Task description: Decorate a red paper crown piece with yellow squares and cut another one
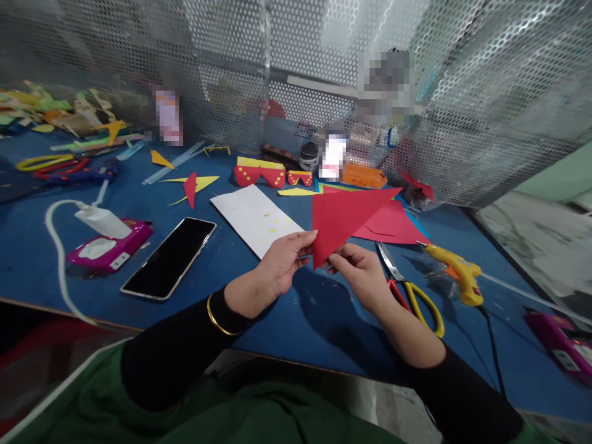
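Note:
Both hands hold a red paper triangle (345, 219) above the blue table. My left hand (284, 259) pinches its left edge between thumb and fingers. Closed on its lower edge, near the bottom corner, is my right hand (358, 268). Behind the triangle lie more red paper sheets (388, 222), partly covered by it. A white sheet (256, 216) with small yellow scraps lies to the left of the triangle. Scissors (411, 293) with red and yellow handles rest close to my right forearm.
A yellow glue gun (456, 271) with a cord lies at the right. On the left are a black phone (171, 259) and a magenta power strip (111, 246) with a white plug. Red and yellow paper glasses (259, 174) stand at the back, before a perforated metal screen (222, 68).

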Available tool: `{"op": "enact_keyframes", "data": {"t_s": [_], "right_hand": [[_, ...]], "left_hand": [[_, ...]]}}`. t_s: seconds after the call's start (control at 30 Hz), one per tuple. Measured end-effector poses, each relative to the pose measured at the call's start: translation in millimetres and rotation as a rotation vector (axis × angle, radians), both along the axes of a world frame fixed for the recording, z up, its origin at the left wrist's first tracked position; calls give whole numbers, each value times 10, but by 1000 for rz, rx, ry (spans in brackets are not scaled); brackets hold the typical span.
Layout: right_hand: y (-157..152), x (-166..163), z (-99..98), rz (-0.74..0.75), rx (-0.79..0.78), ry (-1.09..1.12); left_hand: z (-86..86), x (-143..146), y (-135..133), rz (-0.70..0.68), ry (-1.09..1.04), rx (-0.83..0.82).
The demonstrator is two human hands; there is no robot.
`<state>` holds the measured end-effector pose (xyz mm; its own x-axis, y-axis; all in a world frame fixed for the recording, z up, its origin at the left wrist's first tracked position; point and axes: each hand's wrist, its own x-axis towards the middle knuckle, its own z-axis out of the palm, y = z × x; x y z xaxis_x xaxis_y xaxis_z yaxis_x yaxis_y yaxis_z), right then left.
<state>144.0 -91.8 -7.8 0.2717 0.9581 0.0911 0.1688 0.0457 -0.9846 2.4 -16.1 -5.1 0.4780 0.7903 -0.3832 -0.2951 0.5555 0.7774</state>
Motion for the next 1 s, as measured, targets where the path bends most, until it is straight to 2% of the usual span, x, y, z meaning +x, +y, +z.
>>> {"op": "enact_keyframes", "data": {"t_s": [0.13, 0.3, 0.4, 0.5, 0.57, 0.67, 0.8, 0.9, 1.0], "right_hand": [[28, 21, -21, -106, 38, 40], [77, 119, -20, -234, 79, 52], [76, 155, 8, -313, 107, 14], [42, 127, 49, -345, 126, -27], [14, 96, 67, -322, 122, -32], [-11, 95, 62, -282, 98, -6], [3, 187, 37, -296, 68, 78], [27, 237, 41, -293, 43, 182], [46, 237, 52, -278, 9, 269]], "left_hand": [[-11, 6, -7, -20, 49, 41], [-7, 11, -42, -75, 151, 180], [4, 17, -102, -44, 215, 429], [-6, 28, -169, -106, 311, 754], [-23, 40, -205, -151, 383, 851], [-39, 59, -232, -158, 341, 771], [-26, 60, -220, 12, 121, 361], [-14, 43, -187, -15, -25, 113], [-18, 28, -161, -50, -102, 47]]}}
